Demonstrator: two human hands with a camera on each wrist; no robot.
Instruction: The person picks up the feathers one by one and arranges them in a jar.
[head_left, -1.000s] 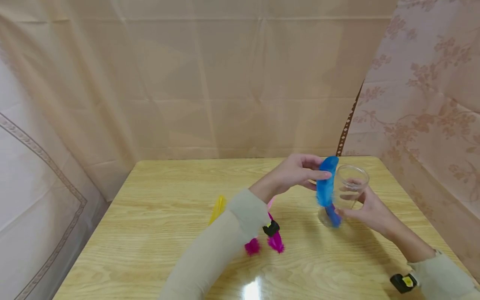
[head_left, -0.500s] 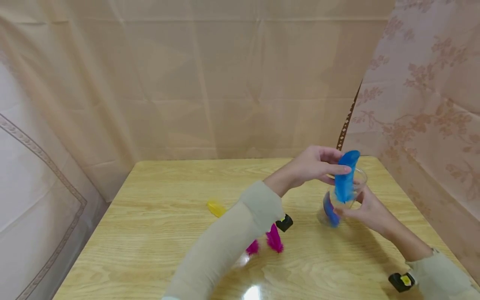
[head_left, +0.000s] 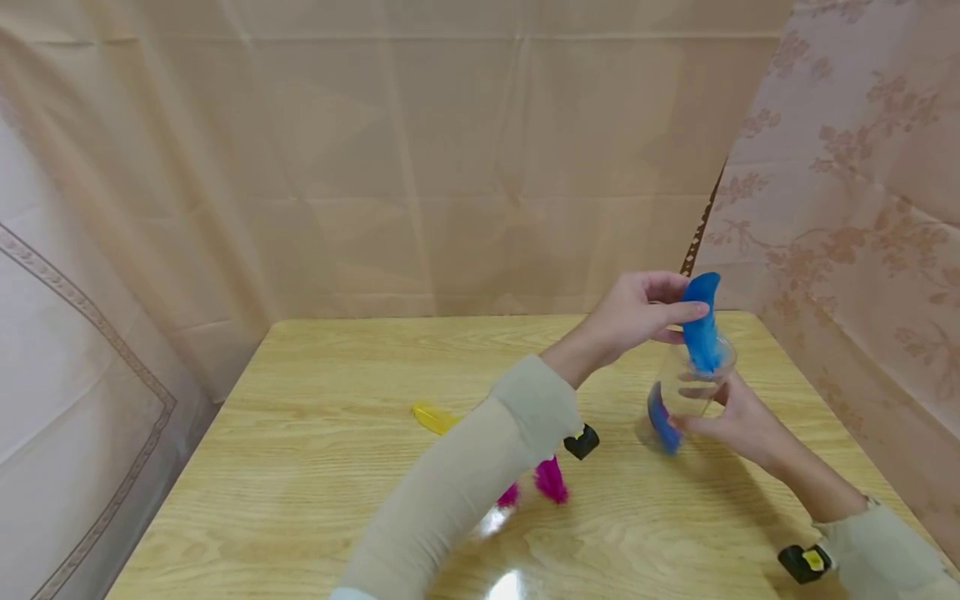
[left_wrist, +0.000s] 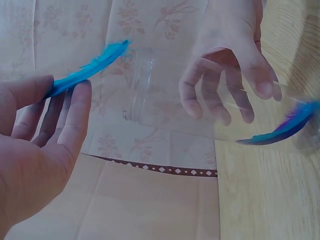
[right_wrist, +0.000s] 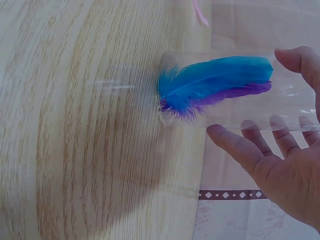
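Note:
My left hand (head_left: pixel 637 312) pinches a blue feather (head_left: pixel 701 325) between thumb and fingers, its fluffy end hanging downward. In the left wrist view that blue feather (left_wrist: pixel 92 70) has its fluffy end close to the mouth of a clear jar (left_wrist: pixel 145 95), just outside the rim. My right hand (head_left: pixel 738 425) grips the jar around its side as it stands upright on the table. Inside, near the bottom, lie a blue feather (right_wrist: pixel 215 75) and a purple feather (right_wrist: pixel 240 94), seen overlapping in the right wrist view.
On the wooden table (head_left: pixel 315 500) lie a yellow feather (head_left: pixel 433 418) and magenta feathers (head_left: pixel 551 481), partly behind the left sleeve. A pink feather tip (right_wrist: pixel 201 14) shows in the right wrist view. Curtains (head_left: pixel 450 167) enclose the table's back and sides.
My left hand has carried the blue feather rightward from beside the jar, then raised it to the mouth. My right hand stays on the jar.

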